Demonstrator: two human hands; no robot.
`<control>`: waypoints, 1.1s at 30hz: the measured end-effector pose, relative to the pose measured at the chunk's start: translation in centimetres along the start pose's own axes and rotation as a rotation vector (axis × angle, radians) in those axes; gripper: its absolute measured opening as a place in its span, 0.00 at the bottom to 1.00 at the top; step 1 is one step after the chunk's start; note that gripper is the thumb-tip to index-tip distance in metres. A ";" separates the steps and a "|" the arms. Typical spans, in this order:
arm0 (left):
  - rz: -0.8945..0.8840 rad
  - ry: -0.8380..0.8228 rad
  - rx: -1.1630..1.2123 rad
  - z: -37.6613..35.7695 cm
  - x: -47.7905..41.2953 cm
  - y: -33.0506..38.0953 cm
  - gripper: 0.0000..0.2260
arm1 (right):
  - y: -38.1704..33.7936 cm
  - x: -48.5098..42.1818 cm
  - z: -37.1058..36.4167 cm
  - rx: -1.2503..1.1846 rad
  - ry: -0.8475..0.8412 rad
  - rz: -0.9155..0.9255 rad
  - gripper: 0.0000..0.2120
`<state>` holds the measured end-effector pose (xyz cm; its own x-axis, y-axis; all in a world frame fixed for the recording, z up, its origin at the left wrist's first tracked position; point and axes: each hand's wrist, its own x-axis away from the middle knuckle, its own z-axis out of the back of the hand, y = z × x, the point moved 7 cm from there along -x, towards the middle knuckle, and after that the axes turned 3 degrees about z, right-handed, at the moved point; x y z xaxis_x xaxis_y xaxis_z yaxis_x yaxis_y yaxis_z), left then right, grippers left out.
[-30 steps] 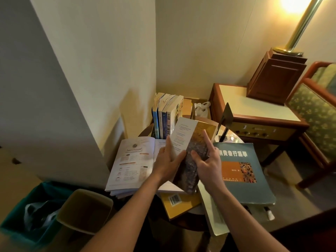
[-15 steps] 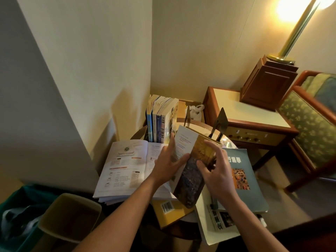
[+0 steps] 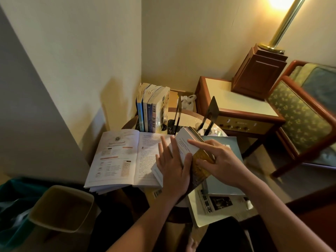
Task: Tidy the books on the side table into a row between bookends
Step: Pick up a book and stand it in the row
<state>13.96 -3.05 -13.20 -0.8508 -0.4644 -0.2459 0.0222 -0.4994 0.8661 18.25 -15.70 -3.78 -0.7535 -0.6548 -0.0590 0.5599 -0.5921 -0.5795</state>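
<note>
- The held book [image 3: 197,166], a paperback with a white flap and a yellow-and-dark cover, is raised off the side table [image 3: 187,116] near its middle, tilted with its top edge towards the far side.
- The left hand [image 3: 172,170] holds the book from the left: its fingers lie flat on the white flap and its thumb rests along the cover, so the book is pinched between them.
- The right hand [image 3: 222,160] grips the book from the right: the index finger stretches across the white top and the thumb presses on the yellow cover. The remaining fingers are hidden behind the book.
- The row of books [image 3: 152,110] stands upright at the far left edge of the side table, in the wall corner.
- The thin bookend [image 3: 177,113], seen edge-on, stands just right of the row. The wide bookend [image 3: 212,110] stands further right, apart from it.
- The open book [image 3: 123,157] lies face up at the left edge, overhanging it, partly under the left hand.
- The blue-grey book [image 3: 227,180] lies flat at the right edge, under the right hand.
- The yellow book [image 3: 154,194] and the newspaper [image 3: 214,206] lie at the near edge.
- The waste bin [image 3: 61,208] stands on the floor to the near left.
- The wooden cabinet [image 3: 236,106] stands to the far right and carries the lamp base [image 3: 260,73].
- The armchair [image 3: 300,115] stands beyond the cabinet at the right.
</note>
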 end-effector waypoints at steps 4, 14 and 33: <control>-0.015 0.027 -0.045 -1.3 2.2 -0.5 0.34 | -0.8 -1.8 -0.2 0.114 -0.081 -0.080 0.25; -0.002 -0.270 -0.191 -0.4 0.0 -6.0 0.35 | -1.7 -1.3 0.3 0.099 0.071 -0.136 0.13; -0.012 -0.398 -0.741 -0.5 -7.6 -12.5 0.30 | -6.2 -17.2 5.2 0.260 0.414 -0.262 0.24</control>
<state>20.46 6.36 -22.39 -0.9717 -0.2328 0.0391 0.2329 -0.9183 0.3203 29.55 -3.20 5.00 -0.9222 -0.2619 -0.2845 0.3626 -0.8412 -0.4010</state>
